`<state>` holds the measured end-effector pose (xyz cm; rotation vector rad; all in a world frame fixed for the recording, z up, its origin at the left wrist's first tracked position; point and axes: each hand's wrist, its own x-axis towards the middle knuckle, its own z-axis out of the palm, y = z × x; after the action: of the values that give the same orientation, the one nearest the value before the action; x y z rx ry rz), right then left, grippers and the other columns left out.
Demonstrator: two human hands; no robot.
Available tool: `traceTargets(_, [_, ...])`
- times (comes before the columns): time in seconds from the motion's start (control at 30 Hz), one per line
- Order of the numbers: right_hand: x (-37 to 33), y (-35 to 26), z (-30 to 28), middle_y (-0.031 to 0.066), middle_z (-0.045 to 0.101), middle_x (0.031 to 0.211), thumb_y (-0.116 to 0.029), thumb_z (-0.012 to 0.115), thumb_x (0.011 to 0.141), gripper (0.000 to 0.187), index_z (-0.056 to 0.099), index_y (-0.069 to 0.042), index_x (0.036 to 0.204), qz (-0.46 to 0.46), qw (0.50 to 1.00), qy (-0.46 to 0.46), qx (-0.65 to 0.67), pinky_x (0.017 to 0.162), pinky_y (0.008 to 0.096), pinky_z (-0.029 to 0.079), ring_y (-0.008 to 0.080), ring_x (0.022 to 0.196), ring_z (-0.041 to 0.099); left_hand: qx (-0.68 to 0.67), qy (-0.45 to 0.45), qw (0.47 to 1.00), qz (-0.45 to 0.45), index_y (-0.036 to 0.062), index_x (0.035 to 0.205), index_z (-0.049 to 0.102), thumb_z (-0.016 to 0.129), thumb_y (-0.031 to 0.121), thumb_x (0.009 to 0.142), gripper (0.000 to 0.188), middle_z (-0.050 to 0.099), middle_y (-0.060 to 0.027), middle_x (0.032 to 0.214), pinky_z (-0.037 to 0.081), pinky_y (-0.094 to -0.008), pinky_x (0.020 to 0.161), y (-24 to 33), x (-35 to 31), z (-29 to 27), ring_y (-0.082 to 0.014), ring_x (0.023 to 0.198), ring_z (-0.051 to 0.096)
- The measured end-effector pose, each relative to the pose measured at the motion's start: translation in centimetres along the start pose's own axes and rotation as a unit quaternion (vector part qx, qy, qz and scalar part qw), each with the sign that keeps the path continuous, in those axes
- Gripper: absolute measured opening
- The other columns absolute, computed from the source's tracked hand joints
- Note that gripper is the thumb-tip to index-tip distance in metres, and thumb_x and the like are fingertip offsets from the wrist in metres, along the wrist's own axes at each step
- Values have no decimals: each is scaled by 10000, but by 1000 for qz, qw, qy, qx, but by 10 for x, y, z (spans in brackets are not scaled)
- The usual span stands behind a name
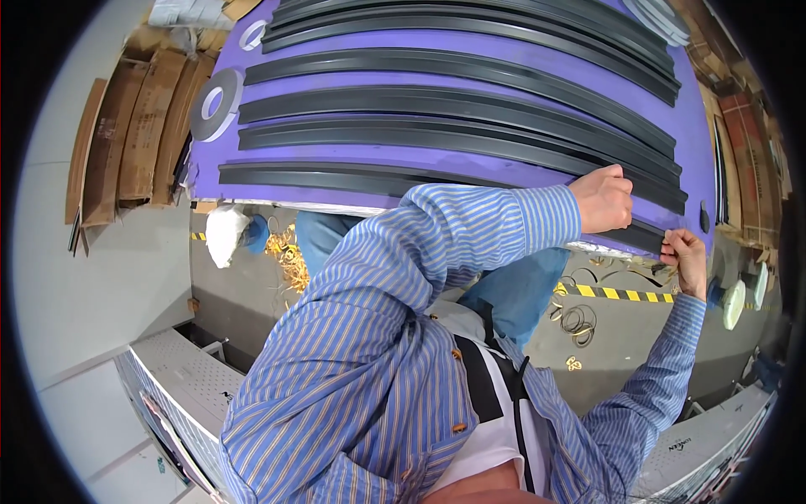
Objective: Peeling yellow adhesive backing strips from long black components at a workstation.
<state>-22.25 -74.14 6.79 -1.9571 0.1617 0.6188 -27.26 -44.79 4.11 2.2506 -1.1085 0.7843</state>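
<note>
I see the long matte-black plastic profile strip [353, 178] lying along the near edge of the purple-topped table [470, 74], nearest of several like it. My left hand [603, 200] is clenched over its right end, while my right hand [687, 259] pinches that end's tip.

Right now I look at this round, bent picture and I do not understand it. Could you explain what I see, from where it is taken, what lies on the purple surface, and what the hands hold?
There is no machine here, only a person working with bare hands. The camera sits on the person's head and looks down; its wide lens bends straight edges. The striped blue sleeves are the person's own arms.

On the purple table lie several long black strips side by side, and two rolls of tape at its left edge.

The left hand presses on the right end of the nearest strip, and the right hand pinches something thin at that end; I cannot tell exactly what.
</note>
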Motion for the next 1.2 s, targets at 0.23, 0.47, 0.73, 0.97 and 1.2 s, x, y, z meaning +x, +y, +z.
traceTargets(0.23, [-1, 3, 0, -2, 600, 728, -186, 654, 838, 126, 603, -74, 808, 1, 1000, 4, -1, 542, 202, 497, 66, 612, 575, 5, -10, 1000, 17, 163, 695, 624, 628, 211, 633, 78, 596, 72, 718, 384, -267, 687, -14, -46, -49, -115, 729, 524])
traceTargets(0.47, [4, 16, -12, -13, 575, 707, -177, 614, 860, 122, 587, -86, 783, -26, 1000, 9, 9, 518, 184, 473, 53, 594, 547, 11, -6, 1000, 27, 139, 803, 704, 706, 177, 713, 98, 677, 53, 863, 425, -270, 670, -28, -117, -142, -112, 773, 575])
traceTargets(0.73, [3, -1, 0, -32, 533, 696, -195, 606, 865, 141, 553, -92, 784, 1, 999, 8, -40, 504, 182, 462, 40, 589, 526, 11, -66, 997, -31, 128, 813, 710, 759, 150, 651, 170, 675, 32, 836, 441, -268, 645, -44, -185, -236, -139, 757, 586])
traceTargets(0.97, [-5, -6, 4, -36, 533, 684, -193, 623, 868, 141, 554, -94, 795, 25, 999, 32, -19, 505, 184, 462, 46, 568, 523, 34, -102, 992, -64, 81, 823, 703, 769, 114, 633, 204, 679, -12, 839, 440, -292, 630, -50, -234, -304, -175, 742, 586])
traceTargets(1.2, [7, 10, -9, -35, 527, 670, -202, 620, 873, 147, 555, -96, 795, 16, 999, 29, -14, 472, 183, 423, 46, 557, 513, 95, -102, 979, -148, 75, 801, 701, 755, 96, 638, 173, 679, -14, 837, 448, -297, 649, -51, -304, -374, -184, 751, 590])
